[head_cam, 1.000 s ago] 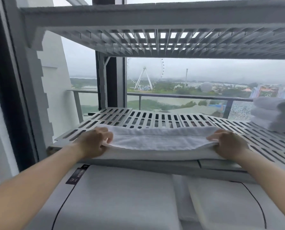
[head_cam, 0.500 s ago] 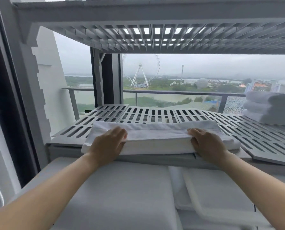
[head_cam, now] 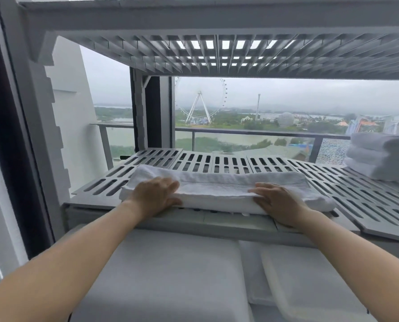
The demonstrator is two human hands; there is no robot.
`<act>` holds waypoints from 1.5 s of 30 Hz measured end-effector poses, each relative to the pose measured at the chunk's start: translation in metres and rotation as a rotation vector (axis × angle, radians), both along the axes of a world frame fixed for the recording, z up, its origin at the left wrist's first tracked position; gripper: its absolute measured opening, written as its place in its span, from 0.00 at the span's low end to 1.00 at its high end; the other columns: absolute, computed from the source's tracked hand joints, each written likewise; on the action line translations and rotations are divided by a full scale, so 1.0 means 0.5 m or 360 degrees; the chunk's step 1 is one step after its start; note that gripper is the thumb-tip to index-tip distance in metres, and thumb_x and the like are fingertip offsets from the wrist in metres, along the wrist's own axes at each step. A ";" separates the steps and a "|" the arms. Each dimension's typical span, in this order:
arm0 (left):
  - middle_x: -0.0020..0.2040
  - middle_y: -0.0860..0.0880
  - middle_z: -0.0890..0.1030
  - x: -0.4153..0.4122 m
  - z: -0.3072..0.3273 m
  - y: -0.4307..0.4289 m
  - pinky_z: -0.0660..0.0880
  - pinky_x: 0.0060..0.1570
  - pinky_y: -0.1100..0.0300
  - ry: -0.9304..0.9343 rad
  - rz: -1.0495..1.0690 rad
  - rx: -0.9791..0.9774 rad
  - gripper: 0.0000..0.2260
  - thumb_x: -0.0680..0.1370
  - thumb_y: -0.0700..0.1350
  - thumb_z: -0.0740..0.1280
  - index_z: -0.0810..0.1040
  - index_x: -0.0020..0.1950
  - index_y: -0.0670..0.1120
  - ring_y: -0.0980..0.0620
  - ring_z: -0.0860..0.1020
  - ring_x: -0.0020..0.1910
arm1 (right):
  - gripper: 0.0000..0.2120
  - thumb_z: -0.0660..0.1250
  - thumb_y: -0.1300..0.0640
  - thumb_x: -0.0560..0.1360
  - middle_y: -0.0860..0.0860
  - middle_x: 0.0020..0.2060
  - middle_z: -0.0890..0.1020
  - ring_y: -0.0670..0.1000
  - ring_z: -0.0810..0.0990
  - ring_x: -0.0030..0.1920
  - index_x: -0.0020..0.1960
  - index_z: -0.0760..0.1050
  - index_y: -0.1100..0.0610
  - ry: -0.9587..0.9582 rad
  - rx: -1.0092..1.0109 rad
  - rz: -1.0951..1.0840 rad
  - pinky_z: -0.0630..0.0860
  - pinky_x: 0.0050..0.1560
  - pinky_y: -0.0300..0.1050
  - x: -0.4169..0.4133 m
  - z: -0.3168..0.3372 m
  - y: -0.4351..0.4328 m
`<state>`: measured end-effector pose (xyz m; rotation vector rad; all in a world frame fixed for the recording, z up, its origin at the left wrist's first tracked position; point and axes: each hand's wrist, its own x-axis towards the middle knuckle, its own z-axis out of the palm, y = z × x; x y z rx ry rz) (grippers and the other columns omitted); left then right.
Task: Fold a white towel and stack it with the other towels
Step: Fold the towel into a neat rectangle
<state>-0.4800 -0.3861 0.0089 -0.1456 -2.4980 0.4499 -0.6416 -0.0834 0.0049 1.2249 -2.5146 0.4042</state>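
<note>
A white towel (head_cam: 219, 190), folded into a long thick strip, lies along the front of a grey slotted shelf (head_cam: 361, 189). My left hand (head_cam: 155, 196) rests flat on the strip's left part, fingers straight on top and thumb against the front edge. My right hand (head_cam: 278, 203) lies the same way on the right part. Both ends of the towel stick out past my hands. A stack of folded white towels (head_cam: 384, 156) stands at the shelf's far right, apart from the strip.
Another slotted shelf (head_cam: 217, 49) hangs close overhead. Below the front edge sit two white appliance tops (head_cam: 170, 263) (head_cam: 314, 282). A window with a balcony rail (head_cam: 240, 132) is behind the shelf, and a dark frame post (head_cam: 10, 135) stands at the left.
My hands let go of the towel's two ends and slid inward along the strip; they now lie flat on it. The towel stays on the shelf.
</note>
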 end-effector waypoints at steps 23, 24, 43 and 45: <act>0.55 0.51 0.76 -0.180 0.000 0.265 0.76 0.45 0.58 -0.0250 -0.0144 0.0561 0.11 0.75 0.45 0.62 0.72 0.57 0.49 0.50 0.76 0.50 | 0.19 0.54 0.66 0.75 0.52 0.54 0.81 0.54 0.81 0.52 0.61 0.72 0.52 0.0309 0.0367 -0.0316 0.79 0.50 0.49 -0.045 0.032 0.081; 0.53 0.51 0.76 -0.183 0.000 0.269 0.75 0.43 0.59 -0.0204 -0.0161 0.0568 0.11 0.74 0.42 0.61 0.72 0.56 0.49 0.51 0.76 0.49 | 0.19 0.54 0.66 0.75 0.53 0.53 0.82 0.54 0.81 0.50 0.61 0.72 0.52 0.0359 0.0379 -0.0313 0.79 0.47 0.48 -0.050 0.034 0.094; 0.43 0.58 0.73 -0.265 0.012 0.436 0.72 0.38 0.65 -0.0184 -0.0424 0.0783 0.12 0.74 0.59 0.65 0.75 0.48 0.51 0.61 0.72 0.38 | 0.06 0.70 0.52 0.73 0.43 0.37 0.76 0.43 0.75 0.39 0.47 0.79 0.54 -0.0204 0.0222 0.0113 0.66 0.36 0.30 -0.185 0.093 0.186; 0.43 0.58 0.73 -0.268 0.010 0.438 0.72 0.38 0.66 -0.0184 -0.0424 0.0820 0.13 0.74 0.60 0.64 0.76 0.48 0.51 0.65 0.71 0.37 | 0.06 0.70 0.54 0.72 0.45 0.38 0.78 0.43 0.76 0.38 0.47 0.80 0.55 -0.0263 0.0242 0.0111 0.67 0.35 0.30 -0.187 0.094 0.180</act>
